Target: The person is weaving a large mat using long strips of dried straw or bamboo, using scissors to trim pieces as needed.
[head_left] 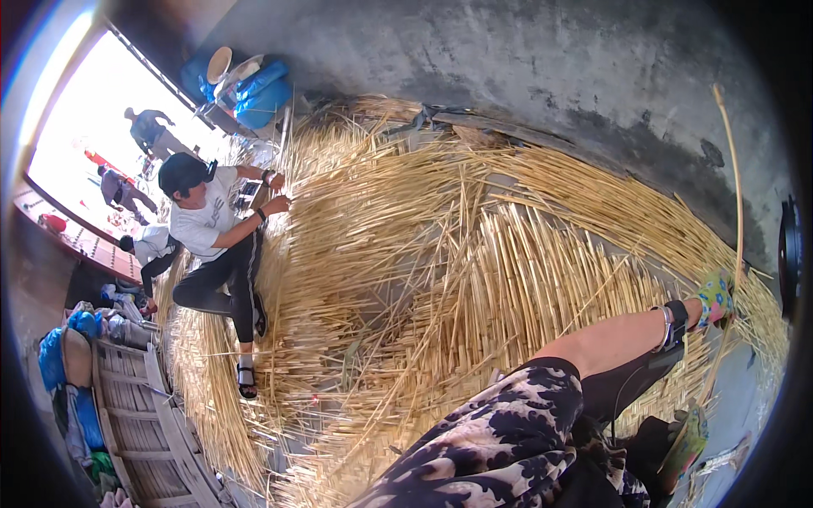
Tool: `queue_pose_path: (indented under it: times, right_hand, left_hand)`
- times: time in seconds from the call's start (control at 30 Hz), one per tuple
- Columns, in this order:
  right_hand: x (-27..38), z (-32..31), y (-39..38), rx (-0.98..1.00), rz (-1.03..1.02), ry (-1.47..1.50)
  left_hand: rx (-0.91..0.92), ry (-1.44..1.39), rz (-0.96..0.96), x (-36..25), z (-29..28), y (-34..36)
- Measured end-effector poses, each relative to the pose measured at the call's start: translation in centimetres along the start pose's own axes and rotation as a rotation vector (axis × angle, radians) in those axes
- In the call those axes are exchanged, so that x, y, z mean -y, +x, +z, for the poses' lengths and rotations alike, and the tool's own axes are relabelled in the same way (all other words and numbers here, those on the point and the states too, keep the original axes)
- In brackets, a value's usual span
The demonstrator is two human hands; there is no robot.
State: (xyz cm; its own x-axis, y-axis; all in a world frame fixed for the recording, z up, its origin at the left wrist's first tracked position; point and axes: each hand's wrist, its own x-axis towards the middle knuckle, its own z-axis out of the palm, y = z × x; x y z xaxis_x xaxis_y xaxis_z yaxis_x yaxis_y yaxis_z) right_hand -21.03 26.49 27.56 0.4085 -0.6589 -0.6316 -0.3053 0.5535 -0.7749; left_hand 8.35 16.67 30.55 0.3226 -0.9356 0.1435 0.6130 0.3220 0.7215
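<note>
A tall, thin reed stalk point(733, 169) rises at the far right against the wall. My left hand point(716, 298), in a green flowered glove, is closed around its middle. A strapped black device sits on that wrist. Lower down, my right hand point(686, 444), in a similar glove, is closed at the reed's lower part; some of its fingers are hidden. Beneath my left arm spreads a mat of split, pale yellow reeds point(542, 279), woven in places and loose in others.
A person point(207, 216) in a cap and white shirt squats at left, hands on the reeds. Another person point(152, 250) bends behind, and two more are outside the bright doorway. A wooden slatted frame point(135, 406) lies lower left. Blue bags point(262, 93) stand by the grey wall point(508, 59).
</note>
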Motion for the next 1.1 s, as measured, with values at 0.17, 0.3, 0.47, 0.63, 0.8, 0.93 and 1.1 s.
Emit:
queue_pose_path:
  times: [0.17, 0.3, 0.47, 0.63, 0.8, 0.93, 1.1]
  right_hand:
    - [-2.1, 2.9, -1.5, -0.237, -0.235, -0.135]
    - [-4.0, 4.1, -2.3, -0.346, -0.286, -0.113]
    - [-6.2, 3.0, -3.1, -0.583, -0.315, -0.039]
    - [-8.7, 0.5, -2.1, -0.634, -0.317, -0.033]
    - [-15.0, -6.9, 3.8, -0.555, -0.430, -0.011]
    - [-10.2, -1.7, 0.2, -0.590, -0.461, -0.132]
    - [-6.9, 1.5, -4.9, -0.661, -0.562, -0.237]
  left_hand:
    - [-0.034, 0.019, 0.001, 0.5, -0.5, 0.0]
    - [-0.044, -0.005, -0.012, 1.8, -0.5, 0.8]
    - [-0.044, -0.080, -0.002, 5.0, 0.9, 3.7]
    - [-0.050, -0.056, -0.041, 4.4, 1.5, 2.4]
    - [-0.141, 0.583, 0.164, 2.2, 0.5, 1.0]
    - [-0.031, 0.782, 0.115, 0.2, 0.1, 0.7]
    - [0.017, 0.691, 0.202, 1.4, -2.0, 2.0]
